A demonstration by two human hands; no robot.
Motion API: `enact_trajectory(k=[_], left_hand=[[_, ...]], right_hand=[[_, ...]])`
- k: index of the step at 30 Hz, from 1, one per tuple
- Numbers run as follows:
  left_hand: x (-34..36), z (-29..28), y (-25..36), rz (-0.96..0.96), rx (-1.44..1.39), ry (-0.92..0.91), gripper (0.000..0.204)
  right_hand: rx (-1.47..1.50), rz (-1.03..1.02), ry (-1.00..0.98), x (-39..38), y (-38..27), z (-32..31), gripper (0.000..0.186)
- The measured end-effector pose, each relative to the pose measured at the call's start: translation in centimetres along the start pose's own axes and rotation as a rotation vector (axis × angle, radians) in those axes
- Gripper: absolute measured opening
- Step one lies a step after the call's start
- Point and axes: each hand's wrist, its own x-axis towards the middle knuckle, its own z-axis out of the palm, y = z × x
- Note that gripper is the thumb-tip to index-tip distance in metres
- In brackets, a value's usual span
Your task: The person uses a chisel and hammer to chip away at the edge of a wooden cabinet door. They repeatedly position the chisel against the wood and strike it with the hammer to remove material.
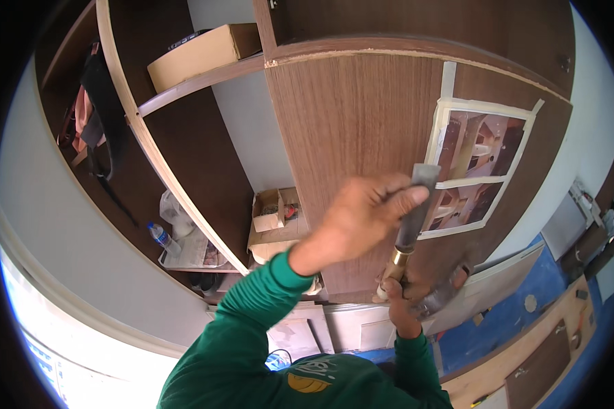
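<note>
- Two hands are grasping one chisel (411, 228), which is slanting in front of the brown panel (351, 119), its broad end uppermost.
- The left hand (368, 208) is pinching the blade near that end between thumb and fingers, probably to steady it while leaving the tip uncovered.
- The right hand (404, 312) is gripping the handle below the brass collar (401, 258), seemingly supporting the tool's lower end.
- A dark, blurred object (446, 294) is showing beside the right hand; whether that hand is holding it too, I cannot tell.
- Pale tape (472, 183) is framing two printed pictures (483, 146), apparently keeping them flat against the panel.
- A cardboard box (194, 65) is resting on a shelf (205, 84), seemingly stored well apart from the hands.
</note>
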Motion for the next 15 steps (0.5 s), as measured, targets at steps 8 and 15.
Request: enact_trajectory(k=[8,15], left_hand=[[11.8,-8.8,4.7,0.776,1.219,0.437,0.030],[14.3,-8.9,9.2,0.654,1.379,0.413,0.024]], right_hand=[[-0.140,-0.140,0.091,1.5,-2.4,-6.3,0.027],[-0.145,-0.019,-0.093,3.3,-5.0,-13.8,0.036]])
